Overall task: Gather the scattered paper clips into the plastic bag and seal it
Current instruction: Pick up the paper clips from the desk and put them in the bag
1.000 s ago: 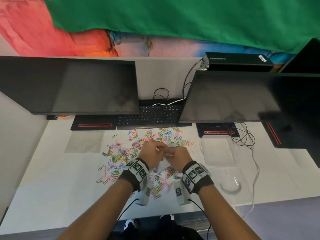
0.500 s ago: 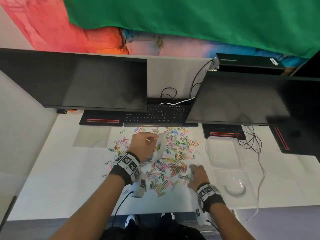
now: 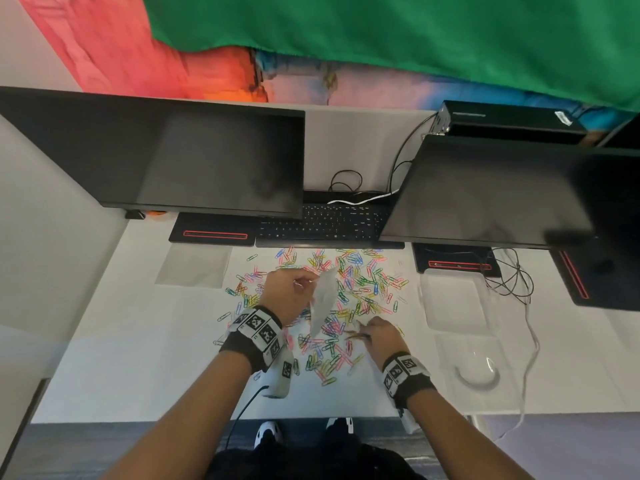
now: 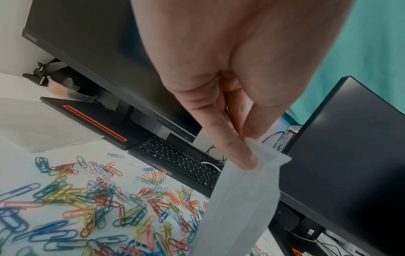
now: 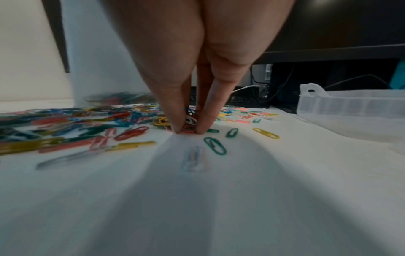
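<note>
- On the white desk [image 3: 104, 358], a spread of multicoloured plastic-coated paper clips [image 3: 349, 282] lies loose at the centre, from the near edge of the black keyboard [image 3: 325, 223] at 12 o'clock down towards the person at 6 o'clock.
- Left hand [image 3: 289, 294]: raised over the 10 o'clock part of the spread, thumb and forefinger pinching the top edge of a translucent white plastic bag [image 3: 323, 299]. The left wrist view confirms the pinch at the bag's upper corner [image 4: 258, 155].
- Plastic bag: hangs downward from that pinch, clear of the desk along most of its length; its lower end reaches towards 6 o'clock, over the clips. Whether its mouth is parted cannot be told.
- Right hand [image 3: 375, 332]: lowered onto the desk at the 5 o'clock side of the spread, just to the right of the bag's lower end. In the right wrist view the fingertips [image 5: 178, 128] meet the desk surface and close on a small cluster of clips, red among them.
- Loose clips lie around the right hand on all sides; a green one [image 5: 214, 145] and a yellow one [image 5: 266, 133] sit just beside the fingertips, untouched.
- At 3 o'clock, well apart from the clips, rests a clear plastic tray [image 3: 453, 299].
- Two dark monitors [image 3: 166, 157] stand at 11 and 1 o'clock behind the keyboard.
</note>
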